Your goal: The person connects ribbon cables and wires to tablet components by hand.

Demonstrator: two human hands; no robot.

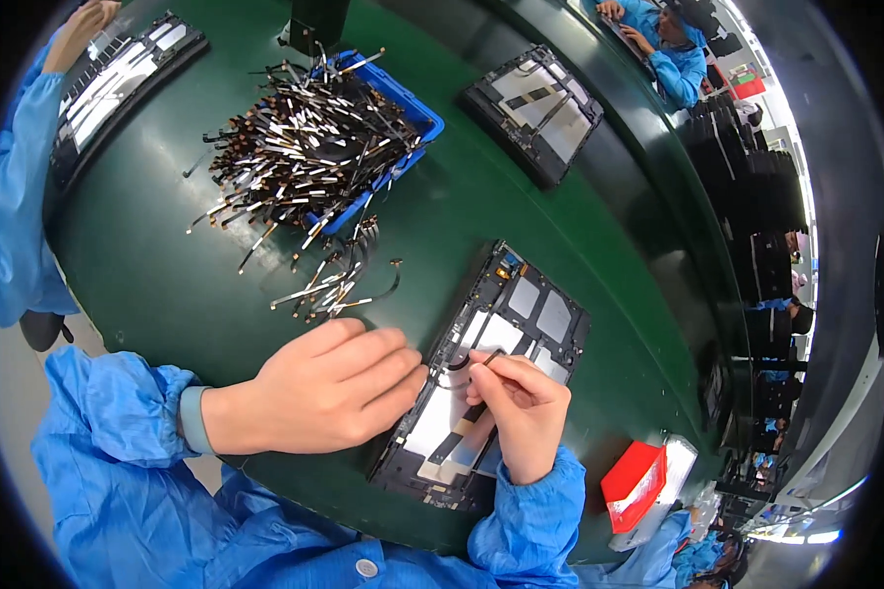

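An opened tablet-like device (429, 426) lies at a slant on the green table, its inside showing silver plates, black tape and circuit parts. My left hand (329, 388) is over its left edge, back of the hand up. The fingers are stretched out and slightly bent, the fingertips at the edge; the thumb is hidden. Above the middle of the device, my right hand (523, 401) is closed in a pinch on a thin black flex cable (459, 365), which curves toward my left fingers. Beyond my left hand lies a loose bunch of flex cables (339, 283).
A blue bin (398, 88) overflows with flex cables (304, 137). Another opened device (540, 110) lies at the back right. At the left, a co-worker's blue sleeve (20, 196) is beside a further device (123, 83). A red item (632, 483) sits at the right, near a dark rail.
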